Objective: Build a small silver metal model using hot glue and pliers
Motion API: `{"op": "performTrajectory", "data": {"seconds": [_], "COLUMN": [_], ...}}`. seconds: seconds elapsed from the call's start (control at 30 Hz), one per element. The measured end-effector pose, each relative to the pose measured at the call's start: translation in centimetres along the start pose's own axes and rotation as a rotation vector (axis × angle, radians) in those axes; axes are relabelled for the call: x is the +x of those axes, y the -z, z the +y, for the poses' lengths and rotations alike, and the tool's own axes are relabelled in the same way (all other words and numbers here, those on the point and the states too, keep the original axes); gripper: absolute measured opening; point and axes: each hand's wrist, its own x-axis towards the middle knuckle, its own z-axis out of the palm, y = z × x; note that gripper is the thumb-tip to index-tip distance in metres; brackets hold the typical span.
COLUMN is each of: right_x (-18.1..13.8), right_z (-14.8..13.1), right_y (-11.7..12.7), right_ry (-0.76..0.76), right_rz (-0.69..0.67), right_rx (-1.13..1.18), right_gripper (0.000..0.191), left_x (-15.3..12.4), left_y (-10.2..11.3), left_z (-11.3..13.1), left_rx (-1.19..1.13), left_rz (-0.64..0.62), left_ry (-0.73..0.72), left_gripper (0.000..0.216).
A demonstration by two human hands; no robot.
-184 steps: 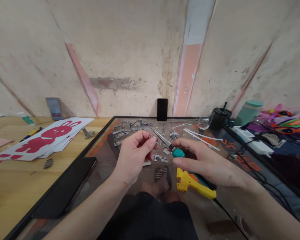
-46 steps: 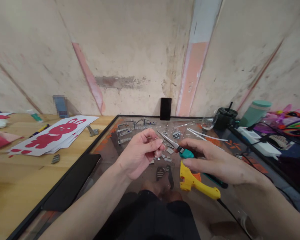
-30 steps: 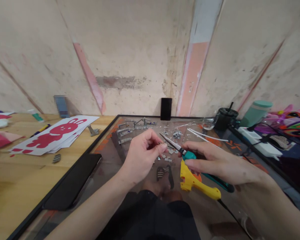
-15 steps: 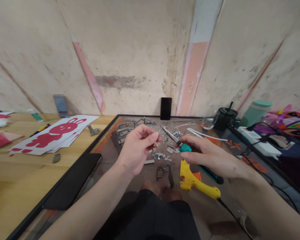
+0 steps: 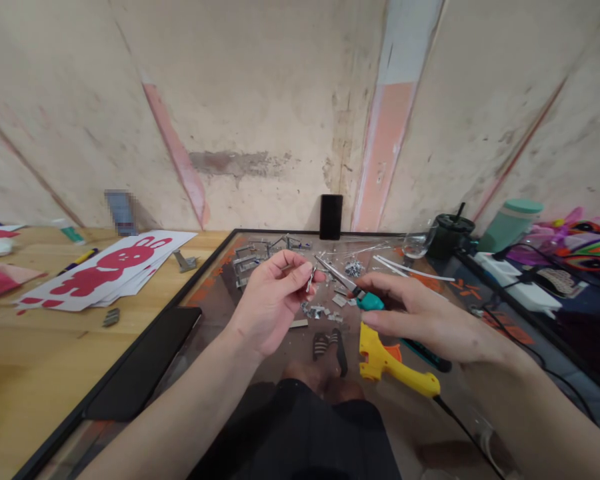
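My left hand [image 5: 275, 297] pinches a small shiny silver piece [image 5: 311, 280] between thumb and fingertips, over the glass tabletop. In my right hand [image 5: 415, 303] is a long tool with a narrow metal front and a teal handle [image 5: 371, 302]. Its tip points up and left, close to the small piece; I cannot tell whether they touch. A teal and black length [image 5: 427, 355] shows below the right hand, in line with the tool. Small silver scraps [image 5: 316, 311] lie beneath the hands. A yellow glue gun [image 5: 397, 367] lies below my right hand.
Grey frame-like pieces [image 5: 245, 257] stand behind my left hand. White strips [image 5: 415, 270], a clear glass [image 5: 416, 247] and a dark cup [image 5: 450, 237] are at the back right. A white power strip [image 5: 525, 283] lies right; a black phone [image 5: 331, 217] leans on the wall.
The silver piece in my left hand has turned and shows more of itself below the fingertips. The tool's tip has shifted slightly left and down.
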Motion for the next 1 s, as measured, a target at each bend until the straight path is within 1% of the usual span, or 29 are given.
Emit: {"op": "performTrajectory", "data": {"seconds": [0.13,0.23,0.37,0.47,0.53,0.7,0.8,0.87,1.0], "right_x": [-0.06,-0.1,-0.06,-0.03,-0.08,-0.27,-0.32,-0.33,-0.32], "right_z": [-0.15,-0.36,-0.32,-0.01,0.16,0.24,0.18,0.12,-0.09], "right_y": [0.22,0.44,0.43,0.23,0.12,0.01,0.0,0.03,0.14], "right_ry": [-0.003,0.032,0.025,0.022,0.02,0.003,0.004,0.006,0.02], "right_rz": [-0.014,-0.02,0.0,0.041,0.056,0.069,0.07,0.077,0.106], "right_rx": [0.042,0.007,-0.117,-0.237,-0.277,-0.357,-0.381,-0.382,-0.353], "right_gripper": [0.023,0.024,0.026,0.029,0.032,0.036,0.035,0.034,0.034], "left_x": [0.22,0.37,0.45,0.46,0.46,0.35,0.3,0.3,0.42], "left_y": [0.26,0.32,0.1,-0.05,-0.02,0.22,0.18,0.1,0.14], "left_z": [0.02,0.06,0.11,-0.01,-0.14,-0.47,-0.59,-0.57,-0.28], "left_rx": [-0.029,-0.043,-0.033,-0.003,0.018,0.07,0.103,0.115,0.07], "left_rz": [0.001,0.031,0.081,0.094,0.096,0.05,-0.025,-0.044,0.05], "left_ry": [-0.023,-0.054,-0.101,-0.091,-0.07,-0.011,0.037,0.051,-0.004], "left_gripper": [0.009,0.009,0.018,0.018,0.018,0.018,0.011,0.007,0.007]}}
